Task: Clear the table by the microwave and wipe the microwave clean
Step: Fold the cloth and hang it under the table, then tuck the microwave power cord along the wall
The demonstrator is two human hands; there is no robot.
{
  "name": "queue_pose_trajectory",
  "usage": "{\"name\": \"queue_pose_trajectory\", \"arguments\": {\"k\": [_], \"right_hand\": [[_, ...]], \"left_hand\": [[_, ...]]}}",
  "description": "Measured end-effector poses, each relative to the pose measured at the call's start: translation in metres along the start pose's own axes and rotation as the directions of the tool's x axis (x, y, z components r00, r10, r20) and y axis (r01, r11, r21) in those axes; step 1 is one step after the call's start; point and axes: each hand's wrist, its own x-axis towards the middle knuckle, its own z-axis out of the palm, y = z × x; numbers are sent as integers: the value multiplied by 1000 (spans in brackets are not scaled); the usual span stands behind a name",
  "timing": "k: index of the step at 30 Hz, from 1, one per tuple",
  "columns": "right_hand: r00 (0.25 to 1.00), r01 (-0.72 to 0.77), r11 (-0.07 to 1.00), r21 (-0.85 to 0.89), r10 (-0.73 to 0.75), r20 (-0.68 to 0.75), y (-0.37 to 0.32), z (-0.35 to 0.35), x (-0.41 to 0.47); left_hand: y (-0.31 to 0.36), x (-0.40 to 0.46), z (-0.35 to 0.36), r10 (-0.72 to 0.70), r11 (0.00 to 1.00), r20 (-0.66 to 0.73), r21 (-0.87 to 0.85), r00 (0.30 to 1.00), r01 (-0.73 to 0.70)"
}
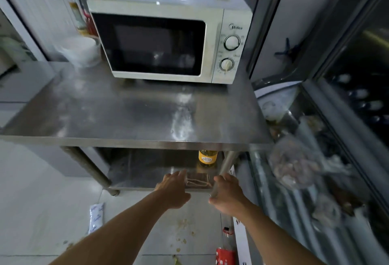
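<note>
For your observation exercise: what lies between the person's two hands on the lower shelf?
In the head view, a dark cloth with pale stripes lies on the shelf between the left hand and right hand.

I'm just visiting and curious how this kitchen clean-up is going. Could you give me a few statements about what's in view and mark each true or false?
1. The microwave door is open. False: it is closed.
2. A yellow-labelled bottle stands on the lower shelf. True.
3. Both hands reach toward the lower shelf, left hand and right hand. True.
4. White bowls sit right of the microwave. False: they sit to its left.
5. The right hand holds a cloth. False: it holds the table leg.
</note>
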Motion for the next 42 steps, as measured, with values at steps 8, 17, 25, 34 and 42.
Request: {"name": "queue_pose_trajectory", "arguments": {"k": [8, 17, 25, 34, 42], "right_hand": [[994, 8, 1000, 7, -7, -113, -20, -78, -55], [970, 71, 997, 5, -68, -234, -39, -151, -87], [943, 145, 989, -32, -148, -300, -58, -208, -105], [919, 207, 978, 16, -189, -345, -56, -249, -126], [915, 172, 985, 24, -151, -373, -56, -276, -110]], "left_hand": [[46, -49, -67, -3, 999, -38, 36, 999, 4], [79, -86, -131, 25, 1000, -126, 4, 992, -25], [114, -113, -180, 13, 1000, -256, -17, 967, -18], [144, -131, -213, 26, 999, -335, -34, 942, -40], [159, -112, -243, 86, 994, -342, -32, 936, -103]]}}
